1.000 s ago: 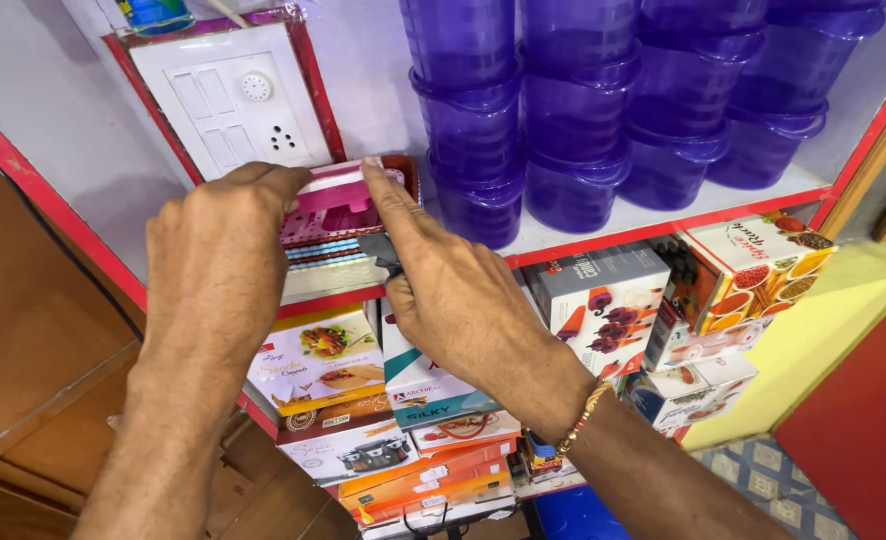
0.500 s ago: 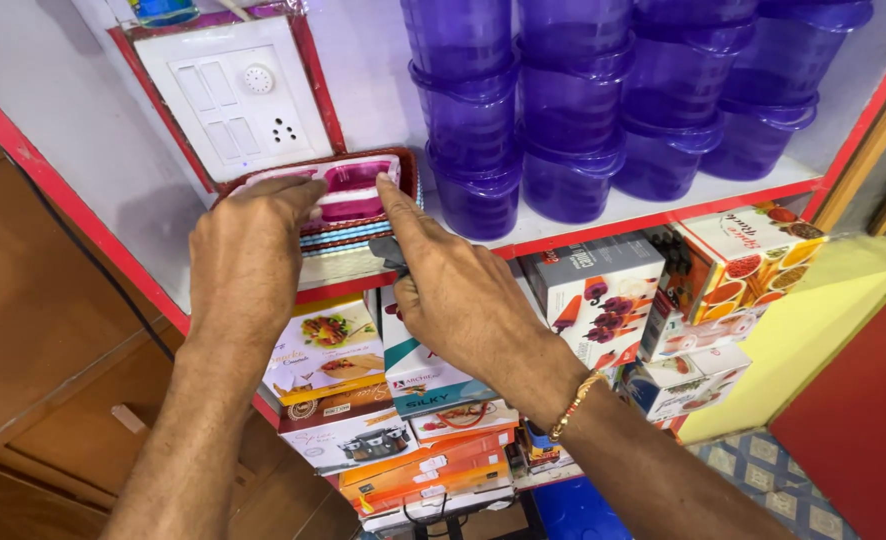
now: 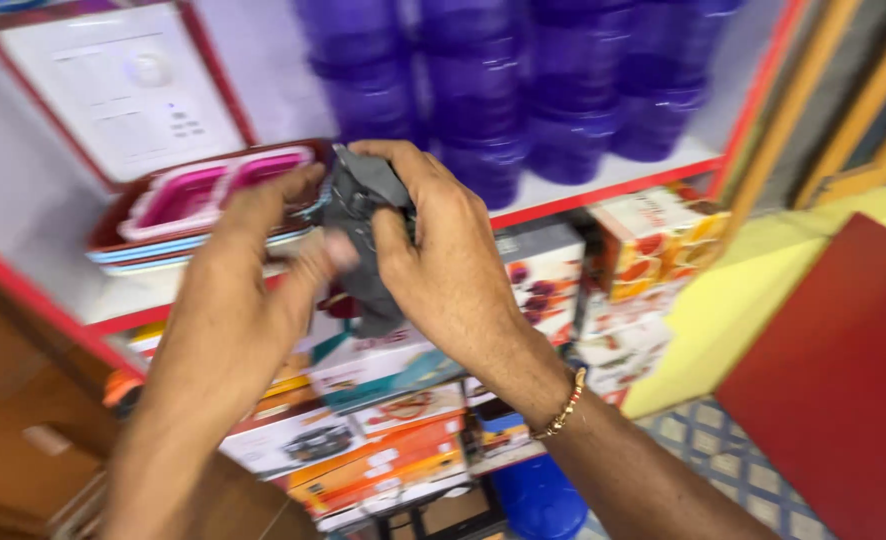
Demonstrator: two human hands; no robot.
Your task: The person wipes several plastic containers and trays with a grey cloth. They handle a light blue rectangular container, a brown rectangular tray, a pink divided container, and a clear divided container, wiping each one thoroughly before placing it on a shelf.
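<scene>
Both my hands are in front of a red-edged white shelf (image 3: 603, 185). A crumpled dark grey cloth (image 3: 361, 215) is held between them. My right hand (image 3: 443, 265) grips the cloth from the right, with a beaded bracelet (image 3: 561, 408) on its wrist. My left hand (image 3: 253, 270) pinches the cloth's left side. Just behind my left hand, a pink tray (image 3: 198, 190) rests on a stack of flat trays on the shelf. The picture is blurred by motion.
Stacked purple plastic containers (image 3: 523, 90) fill the shelf to the right of the trays. A white switch panel (image 3: 123, 85) is on the back wall. Printed boxes (image 3: 623, 260) crowd the lower shelf. A red panel (image 3: 833, 370) stands at right.
My hands have left the pink tray and come together on the grey cloth. The view has swung to the right and blurred.
</scene>
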